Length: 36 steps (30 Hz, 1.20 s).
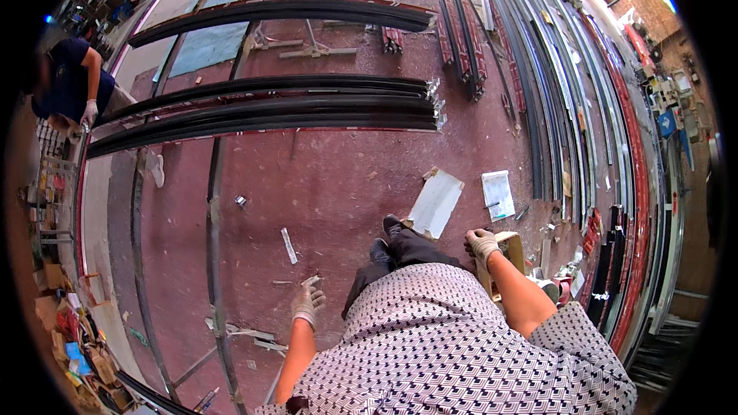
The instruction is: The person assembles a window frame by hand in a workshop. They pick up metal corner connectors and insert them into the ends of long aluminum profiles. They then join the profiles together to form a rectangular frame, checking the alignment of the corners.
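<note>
Probably the cardboard box (515,244) is stiff; grab its rim. Can't tell if left hand (307,304) or right hand (483,245) grips anything.

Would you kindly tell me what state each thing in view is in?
Left hand: gloved, fingers partly extended; any grip unclear.
Right hand: gloved, fingers curled; any grip unclear.
Cardboard box: partly hidden by the right arm.
White board: lying flat on the floor.
Paper: lying flat, a pen-like object on it.
Long black profiles: laid side by side across dark supports.
</note>
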### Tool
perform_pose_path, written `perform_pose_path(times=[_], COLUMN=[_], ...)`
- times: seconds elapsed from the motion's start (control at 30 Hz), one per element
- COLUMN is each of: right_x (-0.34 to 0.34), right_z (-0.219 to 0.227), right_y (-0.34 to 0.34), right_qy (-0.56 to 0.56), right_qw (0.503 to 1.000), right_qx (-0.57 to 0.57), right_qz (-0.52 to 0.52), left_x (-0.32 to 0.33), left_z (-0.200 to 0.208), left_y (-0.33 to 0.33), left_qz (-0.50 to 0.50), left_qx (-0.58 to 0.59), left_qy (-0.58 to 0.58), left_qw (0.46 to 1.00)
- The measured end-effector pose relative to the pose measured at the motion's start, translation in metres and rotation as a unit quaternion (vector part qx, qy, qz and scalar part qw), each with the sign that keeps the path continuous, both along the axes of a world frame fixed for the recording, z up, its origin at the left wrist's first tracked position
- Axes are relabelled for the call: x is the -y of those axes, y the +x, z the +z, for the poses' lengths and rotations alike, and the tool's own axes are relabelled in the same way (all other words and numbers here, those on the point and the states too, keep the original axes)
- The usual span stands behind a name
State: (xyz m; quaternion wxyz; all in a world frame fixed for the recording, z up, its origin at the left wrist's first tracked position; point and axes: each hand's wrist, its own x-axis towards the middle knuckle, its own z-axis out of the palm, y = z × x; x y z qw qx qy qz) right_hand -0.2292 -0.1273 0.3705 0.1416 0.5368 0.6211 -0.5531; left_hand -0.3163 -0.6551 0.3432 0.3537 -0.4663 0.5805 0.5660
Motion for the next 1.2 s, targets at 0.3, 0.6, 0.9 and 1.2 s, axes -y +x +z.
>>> perform_pose_path(times=[0.3, 0.6, 0.9, 1.2], right_x=[-0.002, -0.053, -0.112, -0.243], right_z=[0.016, -0.032, -0.032, -0.054], right_y=[-0.04, 0.01, 0.043, 0.045], right_qy=[0.047, 0.116, 0.15, -0.012], right_qw=[0.996, 0.986, 0.972, 1.0], right_qx=[-0.027, 0.022, 0.072, -0.009], right_qz=[0.066, 0.121, 0.169, -0.004], left_x=[0.004, -0.036, -0.09, -0.218], left_z=[-0.027, -0.01, -0.021, -0.038], left_y=[0.051, 0.034, 0.02, 0.049], left_qz=[0.024, -0.003, -0.001, 0.037], left_qx=[0.01, -0.024, -0.101, -0.014], left_qy=[0.028, 0.03, 0.004, 0.03], left_qw=[0.999, 0.999, 0.995, 0.999])
